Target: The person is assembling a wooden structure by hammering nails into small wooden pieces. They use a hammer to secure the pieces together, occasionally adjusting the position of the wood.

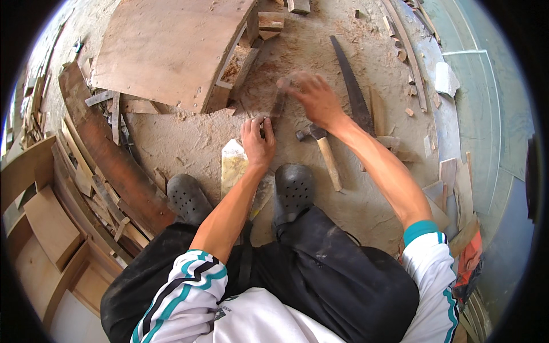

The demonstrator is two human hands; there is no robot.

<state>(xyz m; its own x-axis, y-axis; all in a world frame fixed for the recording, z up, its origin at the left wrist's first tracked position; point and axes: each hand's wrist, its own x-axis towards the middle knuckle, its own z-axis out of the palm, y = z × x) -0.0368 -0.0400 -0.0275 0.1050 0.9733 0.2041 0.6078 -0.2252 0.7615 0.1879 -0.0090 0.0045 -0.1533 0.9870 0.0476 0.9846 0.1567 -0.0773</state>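
A dark narrow strip stands out from the closed fingers of my left hand, low over the dusty floor; its exact kind does not show. At its far end is my right hand, with fingers smeared by motion, so their grip on the strip is unclear. Just below my right wrist lies a hammer with a dark head and a wooden handle. Beyond that forearm a hand saw rests on the floor. A pale, stained flat piece lies under my left wrist, between my grey clogs.
A large plywood panel on wooden framing fills the far left. Nearer stand a curved brown board and open wooden boxes. Wood scraps line the right side, beside glass sheets and a white chunk.
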